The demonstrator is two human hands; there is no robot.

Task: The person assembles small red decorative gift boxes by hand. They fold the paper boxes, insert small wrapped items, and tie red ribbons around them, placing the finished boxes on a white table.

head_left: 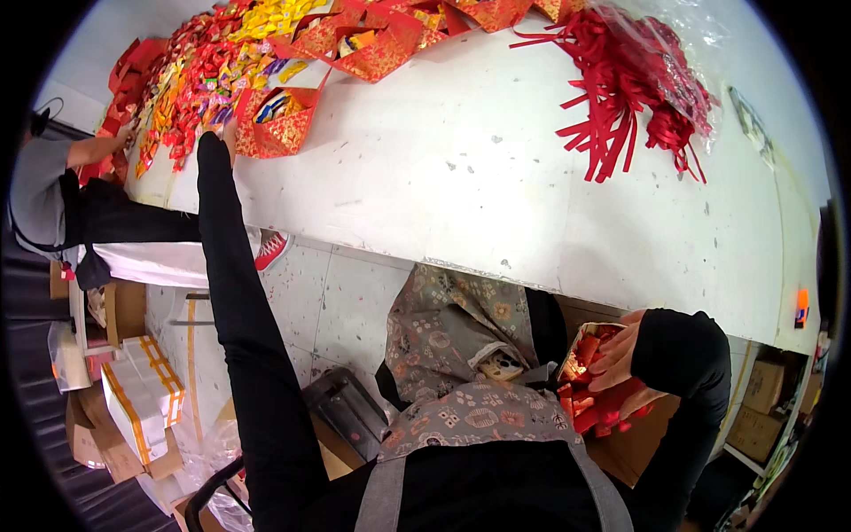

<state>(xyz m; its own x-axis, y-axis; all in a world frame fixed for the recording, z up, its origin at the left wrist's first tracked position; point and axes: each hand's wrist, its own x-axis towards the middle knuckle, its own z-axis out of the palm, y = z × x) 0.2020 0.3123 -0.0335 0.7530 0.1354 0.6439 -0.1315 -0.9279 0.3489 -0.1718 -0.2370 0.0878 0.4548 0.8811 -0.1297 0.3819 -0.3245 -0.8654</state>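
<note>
My left arm in a black sleeve stretches far out to the table's left part, and my left hand (229, 135) touches a red and gold paper pouch (277, 124) holding a few sweets. Whether the fingers grip it I cannot tell. Beside it lies a big heap of wrapped sweets (191, 80) in red, yellow and orange. My right hand (614, 357) is down below the table's edge at my right side, holding a stack of red and gold folded pouches (596, 390) that stand in a brown box.
More red and gold pouches (381, 40) lie along the white table's (461, 177) far edge. A bundle of red ribbons (625, 89) in clear plastic lies at the right. Another person's hand (120, 140) reaches into the sweets at the left. Cardboard boxes (137, 399) stand on the floor.
</note>
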